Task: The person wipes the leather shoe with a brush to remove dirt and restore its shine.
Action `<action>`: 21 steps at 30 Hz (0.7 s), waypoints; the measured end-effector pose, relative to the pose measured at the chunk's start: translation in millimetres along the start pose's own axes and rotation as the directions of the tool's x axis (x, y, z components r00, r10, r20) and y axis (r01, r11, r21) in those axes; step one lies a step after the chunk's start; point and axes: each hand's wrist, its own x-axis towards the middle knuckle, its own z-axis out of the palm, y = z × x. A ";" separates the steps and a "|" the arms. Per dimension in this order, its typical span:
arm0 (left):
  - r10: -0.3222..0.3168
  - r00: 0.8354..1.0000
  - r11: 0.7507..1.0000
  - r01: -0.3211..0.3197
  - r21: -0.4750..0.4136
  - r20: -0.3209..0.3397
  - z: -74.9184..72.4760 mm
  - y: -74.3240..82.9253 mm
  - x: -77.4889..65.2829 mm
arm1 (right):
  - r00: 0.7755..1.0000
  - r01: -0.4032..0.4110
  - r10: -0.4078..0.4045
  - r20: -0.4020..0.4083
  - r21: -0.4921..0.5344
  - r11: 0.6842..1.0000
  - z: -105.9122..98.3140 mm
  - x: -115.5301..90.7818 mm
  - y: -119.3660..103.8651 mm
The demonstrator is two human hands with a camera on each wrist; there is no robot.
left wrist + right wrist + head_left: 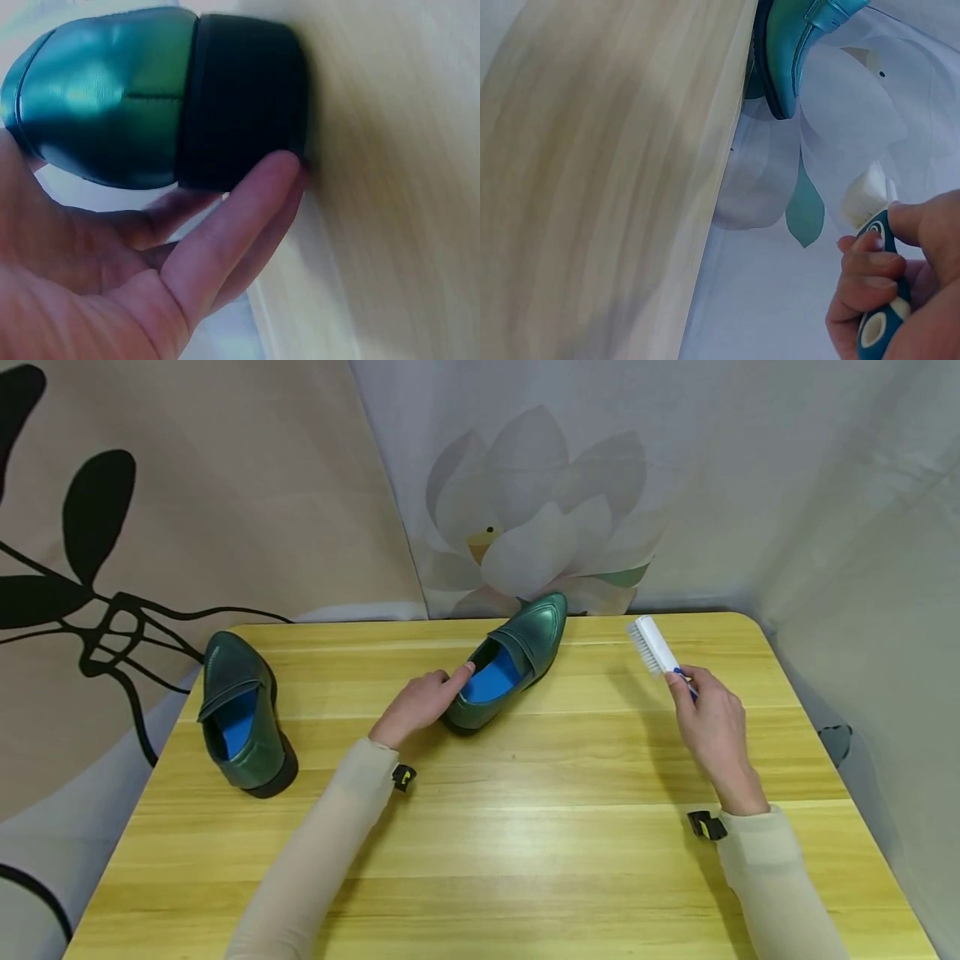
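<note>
Near the table's back edge is a green loafer (536,639) with a blue insole, its pointed toe aimed away to the right. My left hand (423,703) grips it by the heel end, thumb over the rim of the opening. In the left wrist view, fingers of that hand touch the black heel block (240,97). Over the right part of the table, my right hand (712,727) holds a white-bristled brush (652,643), bristles facing left. The right wrist view shows its blue and white handle (877,330) wrapped by curled fingers. Brush and shoe are apart.
A second green loafer (240,710) stands at the table's left edge, toe pointing away. The wooden table (525,860) meets a printed curtain (600,410) along its back edge. More fabric hangs on both sides.
</note>
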 end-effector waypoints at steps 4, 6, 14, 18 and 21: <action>0.006 1.000 1.000 -0.006 0.011 -0.021 -2.4 -2.4 2.4 | 1.000 0.007 -0.007 -0.003 0.002 1.000 1.3 -0.2 1.7; 0.012 1.000 1.000 -0.012 0.009 -0.029 -3.7 -2.4 2.6 | 1.000 0.006 -0.006 -0.006 0.002 1.000 1.6 -0.3 2.6; 0.071 0.986 0.997 -0.073 -0.009 -0.152 -5.0 9.0 0.1 | 1.000 0.007 -0.007 0.001 0.010 1.000 1.8 -0.5 0.9; 0.159 0.958 0.986 -0.145 0.077 -0.237 1.1 28.4 2.2 | 1.000 0.019 -0.019 0.002 0.023 1.000 2.8 -0.9 -1.1; 0.249 0.927 0.950 -0.178 0.255 -0.280 8.2 45.4 5.9 | 1.000 0.027 -0.027 0.002 0.026 0.999 4.6 -1.7 -3.4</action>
